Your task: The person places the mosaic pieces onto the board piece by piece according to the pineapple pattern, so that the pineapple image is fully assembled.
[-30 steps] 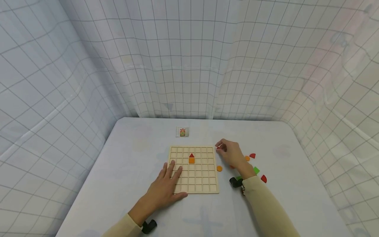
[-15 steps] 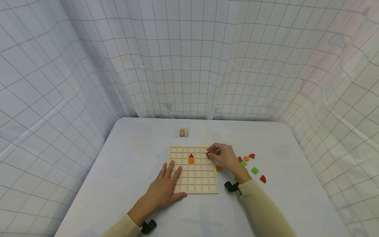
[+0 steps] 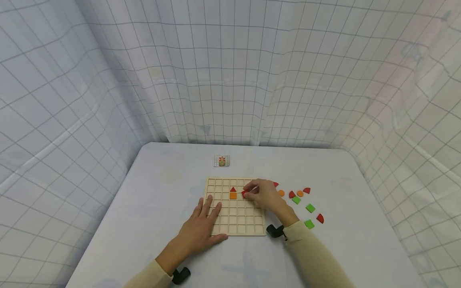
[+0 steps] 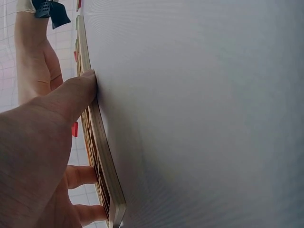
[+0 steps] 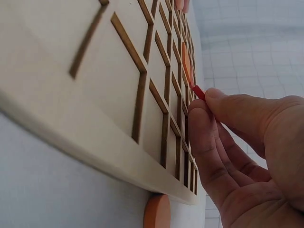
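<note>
In the middle of the head view, the right hand [image 3: 265, 197] pinches a small red flat piece [image 3: 245, 194] between thumb and fingertips, holding it over the square wooden grid board [image 3: 235, 224], just right of the orange square tile [image 3: 233, 195]. In the right wrist view the same red piece [image 5: 198, 91] sits tilted at the fingertips, close to a cell but not lying flat in it. The left hand [image 3: 201, 230] lies with straight, spread fingers on the board's lower left corner, its thumb [image 4: 71, 99] against the board's edge.

The likely trouble is the tilt: if the piece goes down at an angle it could catch on a cell wall and sit askew, or nudge the orange tile beside it. If the flat hand lifted, the board could slide on the pale table [image 3: 162, 176].

The board holds two pieces: a red triangle tile [image 3: 233, 189] and the orange square directly below it. The other cells in view are bare. Loose red, orange and green pieces [image 3: 300, 200] lie on the table to the right, and a small pattern card [image 3: 221, 161] lies above the board.
</note>
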`<state>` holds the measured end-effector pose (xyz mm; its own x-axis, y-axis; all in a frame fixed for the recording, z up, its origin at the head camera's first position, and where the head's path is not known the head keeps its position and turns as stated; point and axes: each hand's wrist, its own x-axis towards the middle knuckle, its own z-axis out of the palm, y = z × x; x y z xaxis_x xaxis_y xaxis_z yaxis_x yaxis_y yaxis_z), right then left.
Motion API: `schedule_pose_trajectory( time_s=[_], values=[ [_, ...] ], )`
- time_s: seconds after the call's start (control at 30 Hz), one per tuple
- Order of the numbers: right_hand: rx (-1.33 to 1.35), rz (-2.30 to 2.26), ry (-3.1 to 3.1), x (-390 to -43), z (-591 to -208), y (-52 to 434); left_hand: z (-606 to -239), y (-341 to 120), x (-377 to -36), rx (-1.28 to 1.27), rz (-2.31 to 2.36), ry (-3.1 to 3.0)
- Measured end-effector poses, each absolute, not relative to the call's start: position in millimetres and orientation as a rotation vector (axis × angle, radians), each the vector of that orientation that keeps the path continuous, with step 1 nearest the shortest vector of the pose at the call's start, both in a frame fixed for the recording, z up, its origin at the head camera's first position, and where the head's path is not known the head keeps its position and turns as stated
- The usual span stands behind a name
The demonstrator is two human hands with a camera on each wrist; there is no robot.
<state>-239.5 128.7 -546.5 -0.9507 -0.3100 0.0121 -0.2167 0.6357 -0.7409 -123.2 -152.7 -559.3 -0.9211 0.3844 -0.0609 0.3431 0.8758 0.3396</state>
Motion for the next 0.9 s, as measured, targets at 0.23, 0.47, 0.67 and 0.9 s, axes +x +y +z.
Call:
schedule_pose_trajectory(
  time_s=[0.23, 0.47, 0.67, 0.9],
  values=[
    [-0.432, -1.205, 2.728, -239.2, -551.8, 123.4, -562.6, -153.4, -123.6, 0.567, 0.470, 2.929],
    [-0.459, -1.172, 2.761, -240.6, -554.5, 120.8, -561.8, -153.3, -123.1, 0.572, 0.482, 2.932],
    [-0.466, -1.159, 2.779, -241.1, -554.8, 118.9, -562.2, -153.5, -122.7, 0.570, 0.481, 2.930],
    [-0.533, -1.133, 2.804, -240.8, -555.4, 117.8, -558.9, -153.3, -122.3, 0.586, 0.484, 2.934]
  ],
)
